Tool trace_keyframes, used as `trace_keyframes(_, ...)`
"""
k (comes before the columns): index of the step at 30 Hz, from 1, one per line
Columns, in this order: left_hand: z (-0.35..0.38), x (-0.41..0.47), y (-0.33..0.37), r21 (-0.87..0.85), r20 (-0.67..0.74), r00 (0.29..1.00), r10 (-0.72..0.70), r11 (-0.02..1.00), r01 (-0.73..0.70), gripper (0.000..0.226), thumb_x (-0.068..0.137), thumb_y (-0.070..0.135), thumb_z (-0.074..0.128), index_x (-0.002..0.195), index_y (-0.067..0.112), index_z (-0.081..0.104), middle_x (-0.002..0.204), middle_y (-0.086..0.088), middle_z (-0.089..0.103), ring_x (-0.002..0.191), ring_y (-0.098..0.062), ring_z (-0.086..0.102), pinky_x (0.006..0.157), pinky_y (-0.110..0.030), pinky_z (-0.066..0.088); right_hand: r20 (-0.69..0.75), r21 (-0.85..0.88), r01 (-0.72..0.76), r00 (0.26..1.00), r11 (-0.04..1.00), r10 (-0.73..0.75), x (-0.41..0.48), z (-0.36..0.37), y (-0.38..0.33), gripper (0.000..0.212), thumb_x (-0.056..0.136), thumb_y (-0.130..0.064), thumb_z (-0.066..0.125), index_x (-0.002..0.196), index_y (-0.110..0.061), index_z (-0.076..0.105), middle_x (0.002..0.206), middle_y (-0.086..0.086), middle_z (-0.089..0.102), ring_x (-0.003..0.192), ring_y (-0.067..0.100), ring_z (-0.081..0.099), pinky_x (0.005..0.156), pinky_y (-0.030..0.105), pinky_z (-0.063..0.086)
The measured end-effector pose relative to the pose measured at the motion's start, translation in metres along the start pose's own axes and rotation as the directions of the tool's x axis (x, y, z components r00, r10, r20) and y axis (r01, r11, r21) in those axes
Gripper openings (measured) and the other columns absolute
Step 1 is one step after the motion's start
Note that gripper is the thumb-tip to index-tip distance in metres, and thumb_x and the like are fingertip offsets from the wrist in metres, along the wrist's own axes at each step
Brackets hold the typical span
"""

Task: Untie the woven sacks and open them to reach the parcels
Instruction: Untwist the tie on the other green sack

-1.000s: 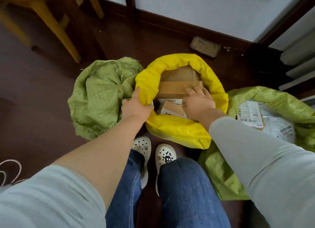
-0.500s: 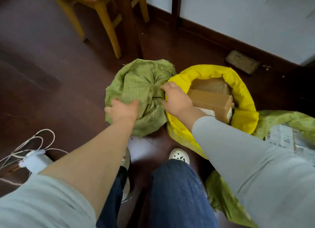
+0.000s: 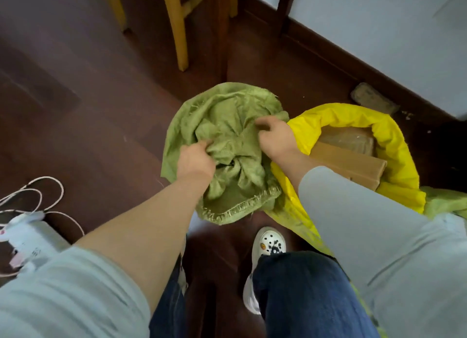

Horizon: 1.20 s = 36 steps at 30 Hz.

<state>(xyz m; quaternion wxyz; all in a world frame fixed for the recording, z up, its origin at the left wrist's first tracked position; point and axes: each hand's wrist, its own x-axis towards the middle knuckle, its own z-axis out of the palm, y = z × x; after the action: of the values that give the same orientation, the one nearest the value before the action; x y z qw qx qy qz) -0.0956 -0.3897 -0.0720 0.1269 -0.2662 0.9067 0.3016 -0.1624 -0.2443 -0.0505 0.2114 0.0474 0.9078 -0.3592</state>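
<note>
Green woven sack (image 3: 227, 120) sits on the dark wooden floor (image 3: 101, 110), right in front of the person's feet. It is coarse plastic weave, crumpled into deep folds, with a frayed, stitched hem curling along its near edge. The mouth is gathered into a tight twisted knot (image 3: 233, 164) at the middle.

The left hand (image 3: 195, 160) is dug in just left of that knot, fingers curled and gripping a bunch of the cloth. The right hand (image 3: 275, 140) is at the upper right of the sack, fingers bent and pinching a fold.

Touching the green sack on the right is the yellow sack (image 3: 394, 135), smooth and glossy, its rim rolled down into a fat ring. A flat brown cardboard box (image 3: 348, 164) pokes out of it, square-edged. White cable (image 3: 50, 193) loops on the floor at the left.

Half a second ago the left hand lay on the sack's outer left side; now it has moved inward to the knot. The right hand has come away from the yellow rim and gone higher onto the green cloth. A second ago both hands were at the yellow sack.
</note>
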Motion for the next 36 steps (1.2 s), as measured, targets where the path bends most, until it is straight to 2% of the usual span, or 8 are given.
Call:
trace_keyframes(7, -0.017, 0.011, -0.032, -0.374, -0.006, 0.921, -0.389, 0.855, 0.359, 0.032, 0.081, 0.019, 0.044, 0.101, 0.005, 0.065, 0.107, -0.017, 0.063, 0.098, -0.037, 0.057, 0.083, -0.035, 0.045, -0.06, -0.057, -0.258, 0.965, 0.965, 0.254, 0.022, 0.02, -0.015, 0.086, 0.083, -0.035, 0.067, 0.145, -0.006, 0.016, 0.154, 0.016, 0.006, 0.141, 0.033, 0.022, 0.114, 0.035, 0.026)
trace_keyframes(11, -0.023, -0.002, -0.017, -0.698, 0.252, 0.855, -0.454, 0.526, 0.485, 0.016, 0.082, 0.018, 0.046, 0.09, 0.011, 0.058, 0.09, -0.005, 0.06, 0.094, -0.028, 0.055, 0.085, -0.036, 0.044, 0.023, 0.379, -0.323, 0.94, 0.867, 0.34, 0.021, 0.031, -0.018, 0.075, 0.072, -0.018, 0.079, 0.134, -0.01, 0.037, 0.129, 0.011, 0.051, 0.119, 0.032, 0.052, 0.096, 0.045, 0.048)
trace_keyframes(15, -0.044, 0.01, -0.01, -0.732, 0.629, 0.754, -0.187, 0.181, 0.656, 0.045, 0.073, 0.035, 0.044, 0.111, 0.02, 0.062, 0.116, -0.003, 0.063, 0.105, -0.025, 0.057, 0.087, -0.043, 0.044, 0.068, 0.643, -0.141, 0.99, 0.753, 0.126, -0.003, 0.033, -0.029, 0.053, 0.08, 0.011, 0.061, 0.13, -0.007, 0.053, 0.116, 0.006, 0.06, 0.107, 0.02, 0.059, 0.091, 0.036, 0.052)
trace_keyframes(19, -0.049, 0.015, -0.002, -0.716, 0.655, 0.753, -0.062, 0.268, 0.644, 0.074, 0.064, 0.074, 0.058, 0.118, 0.023, 0.06, 0.112, -0.004, 0.067, 0.102, -0.025, 0.062, 0.092, -0.052, 0.045, 0.079, 0.432, 0.185, 0.967, 0.883, -0.241, -0.038, 0.035, -0.036, 0.045, 0.071, 0.022, 0.054, 0.107, -0.001, 0.068, 0.101, 0.007, 0.068, 0.078, -0.01, 0.06, 0.083, 0.006, 0.047)
trace_keyframes(23, -0.03, 0.014, 0.008, -0.837, 0.425, 0.873, -0.241, 0.263, 0.48, 0.035, 0.086, 0.013, 0.063, 0.12, 0.008, 0.058, 0.102, -0.013, 0.069, 0.076, -0.024, 0.069, 0.056, -0.036, 0.059, 0.158, 0.44, 0.098, 0.97, 0.893, -0.184, -0.052, 0.025, -0.043, 0.037, 0.07, 0.013, 0.047, 0.082, -0.007, 0.076, 0.064, -0.003, 0.071, 0.058, 0.007, 0.063, 0.063, 0.02, 0.054)
trace_keyframes(28, -0.027, 0.017, 0.016, -0.91, 0.234, 0.951, -0.204, 0.298, 0.288, 0.044, 0.078, -0.018, 0.056, 0.118, 0.001, 0.056, 0.102, -0.013, 0.066, 0.088, -0.028, 0.066, 0.07, -0.039, 0.059, -0.197, 0.706, 0.008, 0.963, 0.708, 0.186, -0.038, 0.006, -0.037, 0.008, 0.08, -0.019, 0.063, 0.073, -0.023, 0.065, 0.076, -0.005, 0.06, 0.076, 0.01, 0.053, 0.077, 0.037, 0.049)
trace_keyframes(32, -0.022, 0.018, 0.026, -0.911, 0.126, 0.982, -0.143, 0.374, 0.172, 0.037, 0.082, -0.01, 0.056, 0.118, -0.001, 0.057, 0.099, -0.008, 0.065, 0.089, -0.021, 0.063, 0.068, -0.031, 0.058, 0.169, 0.833, -0.314, 0.928, 0.455, 0.332, -0.028, 0.003, -0.032, 0.051, 0.064, -0.064, 0.069, 0.101, -0.03, 0.062, 0.114, -0.008, 0.064, 0.106, 0.019, 0.059, 0.088, 0.051, 0.047)
trace_keyframes(36, -0.026, 0.008, 0.036, -0.908, 0.104, 0.992, 0.067, 0.413, 0.067, 0.018, 0.08, -0.001, 0.066, 0.091, 0.013, 0.064, 0.087, 0.002, 0.068, 0.079, -0.009, 0.065, 0.064, -0.024, 0.057, 0.352, 0.861, -0.424, 0.895, 0.28, 0.273, -0.028, 0.004, -0.028, 0.046, 0.069, -0.036, 0.079, 0.104, -0.01, 0.065, 0.106, 0.008, 0.071, 0.095, 0.028, 0.068, 0.081, 0.06, 0.051)
